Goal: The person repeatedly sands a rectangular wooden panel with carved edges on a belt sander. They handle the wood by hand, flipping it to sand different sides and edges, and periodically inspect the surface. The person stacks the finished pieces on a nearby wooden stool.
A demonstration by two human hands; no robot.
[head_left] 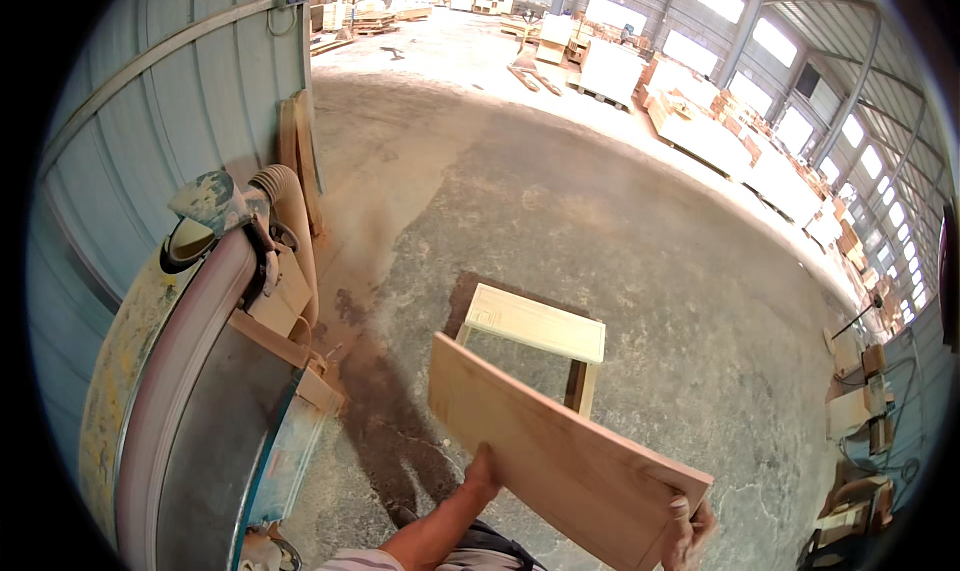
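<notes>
A flat rectangular wooden panel [560, 446] is held up in front of me, tilted, with its broad face turned toward me. My left hand [483, 471] is closed on its near edge, left of the middle; the fingers are mostly hidden by the board. At the right end my right hand [690, 533] grips the panel, fingers curled over it. Beyond the panel, on the floor, stands a low pale wooden stand [535, 321] with a board top and legs. The panel hides part of it.
Close on my left stands a belt sander [185, 361] with a ribbed dust hose [290, 221], against a corrugated metal wall [150, 101]. Sawdust covers the concrete floor [620, 261]. Stacked timber [690, 121] lies far right; wood offcuts [855, 411] and cables lie at the right wall.
</notes>
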